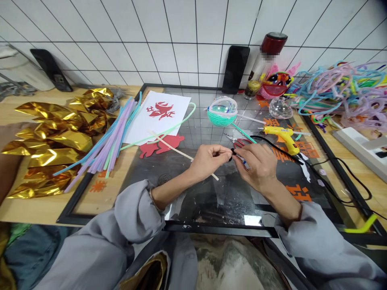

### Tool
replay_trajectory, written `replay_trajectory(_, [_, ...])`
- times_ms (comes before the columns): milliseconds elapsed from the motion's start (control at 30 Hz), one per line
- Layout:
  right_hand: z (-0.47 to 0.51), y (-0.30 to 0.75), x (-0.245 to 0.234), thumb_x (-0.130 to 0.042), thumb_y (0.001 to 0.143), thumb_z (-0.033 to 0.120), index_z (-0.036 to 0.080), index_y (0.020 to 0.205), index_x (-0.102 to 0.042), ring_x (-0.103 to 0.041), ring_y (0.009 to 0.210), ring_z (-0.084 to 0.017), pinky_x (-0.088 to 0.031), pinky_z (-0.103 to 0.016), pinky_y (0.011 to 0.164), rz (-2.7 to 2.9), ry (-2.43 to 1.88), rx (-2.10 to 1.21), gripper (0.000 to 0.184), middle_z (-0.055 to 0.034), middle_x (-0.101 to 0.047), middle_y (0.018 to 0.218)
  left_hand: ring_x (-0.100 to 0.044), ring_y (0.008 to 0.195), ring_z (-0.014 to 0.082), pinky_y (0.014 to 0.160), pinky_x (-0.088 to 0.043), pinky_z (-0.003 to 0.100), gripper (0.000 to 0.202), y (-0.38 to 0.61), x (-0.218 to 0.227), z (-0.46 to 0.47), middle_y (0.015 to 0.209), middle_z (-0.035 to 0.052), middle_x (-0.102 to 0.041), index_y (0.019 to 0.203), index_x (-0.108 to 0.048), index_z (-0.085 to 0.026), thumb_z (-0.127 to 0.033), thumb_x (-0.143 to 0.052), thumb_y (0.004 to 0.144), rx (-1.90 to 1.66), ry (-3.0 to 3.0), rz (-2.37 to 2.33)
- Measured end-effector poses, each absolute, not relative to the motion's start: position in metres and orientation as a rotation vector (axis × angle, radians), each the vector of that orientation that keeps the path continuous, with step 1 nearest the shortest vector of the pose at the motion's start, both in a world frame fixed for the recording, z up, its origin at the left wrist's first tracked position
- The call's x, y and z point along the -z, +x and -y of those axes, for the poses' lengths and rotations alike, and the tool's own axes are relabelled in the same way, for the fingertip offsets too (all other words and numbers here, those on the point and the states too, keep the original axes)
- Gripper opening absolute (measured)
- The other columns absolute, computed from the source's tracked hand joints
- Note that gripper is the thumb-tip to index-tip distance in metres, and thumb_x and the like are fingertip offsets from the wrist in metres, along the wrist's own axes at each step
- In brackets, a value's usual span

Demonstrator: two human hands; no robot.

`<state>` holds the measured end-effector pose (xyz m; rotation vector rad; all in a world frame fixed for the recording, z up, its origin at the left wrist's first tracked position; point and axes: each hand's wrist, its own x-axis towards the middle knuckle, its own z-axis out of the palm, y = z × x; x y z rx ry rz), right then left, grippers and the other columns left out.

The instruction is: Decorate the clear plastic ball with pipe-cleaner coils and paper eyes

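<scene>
My left hand (208, 162) and my right hand (257, 164) meet over the dark glass board, fingertips pinched on a small black piece (232, 153); its kind is too small to make out. Just beyond them lie red-handled pliers (242, 142). Farther back sits a clear ball with its lower half wrapped in mint-green fuzzy stem (222, 117). A thin wooden stick (175, 149) passes beneath my left hand. To the right of my right hand rests a yellow glue gun (284, 137) with a black cord.
At left lie a bundle of pastel fuzzy stems (116, 137), gold foil (60, 141), a white sheet (136, 121) and red cutouts (163, 146). A phone (236, 69), a bottle (256, 76), a clear dome (281, 108), tangled stems (332, 88) and a power strip (363, 151) line the back and right.
</scene>
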<state>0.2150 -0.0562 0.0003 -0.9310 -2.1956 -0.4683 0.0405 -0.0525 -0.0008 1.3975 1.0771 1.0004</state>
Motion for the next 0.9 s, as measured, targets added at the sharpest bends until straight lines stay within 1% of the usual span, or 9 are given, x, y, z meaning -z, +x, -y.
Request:
replay_trajectory(233, [0.0585, 0.2105, -0.0014, -0.056, 0.085, 0.018, 0.020, 0.086, -0.061, -0.054, 0.067, -0.018, -0.035, -0.032, 0.062, 2.170, -0.936, 0.583, 0.006, -0.0045, -0.065, 0.073, -0.054, 0.062, 0.0089, 0.059, -0.043, 0.022, 0.020, 0.0431, 0.0008, 0.0557, 0.074, 0.0031, -0.068, 0.081, -0.071, -0.012, -0.027, -0.059, 0.077, -1.014, 1.438, -1.081])
replay_trajectory(433, [0.0584, 0.2097, 0.0014, -0.054, 0.085, 0.017, 0.020, 0.083, -0.061, -0.053, 0.066, -0.017, -0.034, -0.032, 0.060, 2.167, -0.947, 0.571, 0.007, -0.0045, -0.063, 0.071, -0.055, 0.066, 0.0109, 0.063, -0.043, 0.023, 0.016, 0.0437, 0.0003, 0.0578, 0.072, 0.0025, -0.066, 0.075, -0.068, -0.012, -0.023, -0.056, 0.079, -1.040, 1.585, -1.108])
replay_trajectory(633, [0.0581, 0.2093, 0.0033, -0.055, 0.084, 0.016, 0.020, 0.081, -0.062, -0.055, 0.065, -0.017, -0.036, -0.032, 0.060, 2.153, -0.949, 0.519, 0.009, -0.0045, -0.064, 0.071, -0.052, 0.064, 0.0105, 0.063, -0.039, 0.023, 0.014, 0.0432, -0.0002, 0.0590, 0.068, 0.0015, -0.062, 0.071, -0.065, -0.014, -0.018, -0.054, 0.079, -1.074, 1.788, -1.134])
replay_trajectory(733, [0.0597, 0.2088, 0.0024, -0.056, 0.084, 0.016, 0.019, 0.082, -0.065, -0.058, 0.069, -0.018, -0.040, -0.032, 0.062, 2.086, -0.992, 0.296, 0.009, -0.0052, -0.065, 0.074, -0.052, 0.065, 0.0108, 0.061, -0.039, 0.023, 0.013, 0.0435, -0.0015, 0.0595, 0.070, 0.0019, -0.061, 0.073, -0.064, -0.015, -0.020, -0.054, 0.080, -1.086, 1.730, -1.122])
replay_trajectory(833, [0.0595, 0.2091, 0.0010, -0.057, 0.083, 0.019, 0.019, 0.081, -0.066, -0.059, 0.067, -0.016, -0.044, -0.030, 0.061, 1.915, -1.086, -0.093, 0.010, -0.0038, -0.064, 0.075, -0.050, 0.061, 0.0091, 0.057, -0.038, 0.021, 0.008, 0.0440, -0.0033, 0.0599, 0.070, 0.0003, -0.059, 0.078, -0.059, -0.015, -0.023, -0.056, 0.079, -1.114, 1.594, -1.127])
replay_trajectory(900, [0.0574, 0.2096, 0.0010, -0.060, 0.081, 0.024, 0.019, 0.077, -0.067, -0.056, 0.061, -0.013, -0.044, -0.028, 0.057, 1.744, -1.166, -0.375, 0.010, -0.0018, -0.064, 0.071, -0.049, 0.059, 0.0074, 0.054, -0.038, 0.019, 0.009, 0.0444, -0.0033, 0.0595, 0.071, -0.0014, -0.057, 0.082, -0.055, -0.017, -0.024, -0.058, 0.078, -1.126, 1.500, -1.137])
